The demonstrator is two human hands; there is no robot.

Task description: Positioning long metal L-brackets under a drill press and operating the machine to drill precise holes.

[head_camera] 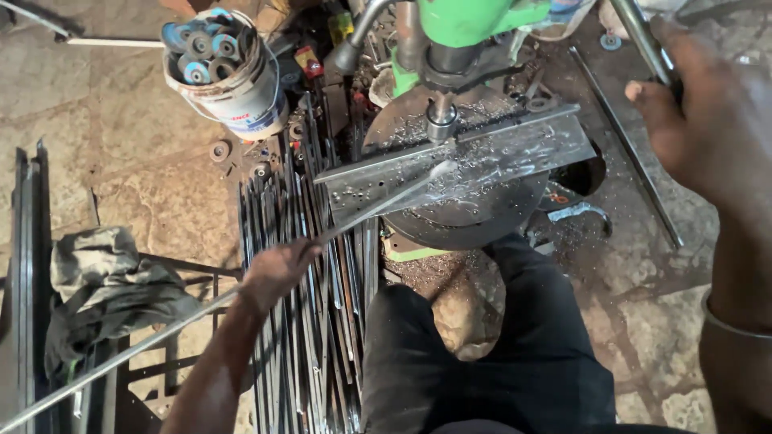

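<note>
The fingers of the left hand (277,269) are wrapping tight around a long steel rod (161,333), its far tip lying on the angle iron (458,161) under the drill bit (441,120). The right hand (708,120) is closing around the drill press lever (643,36).

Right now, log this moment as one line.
left hand: grips rod, tip under drill bit | right hand: on feed lever | rod lies on plate | shavings on plate
</note>
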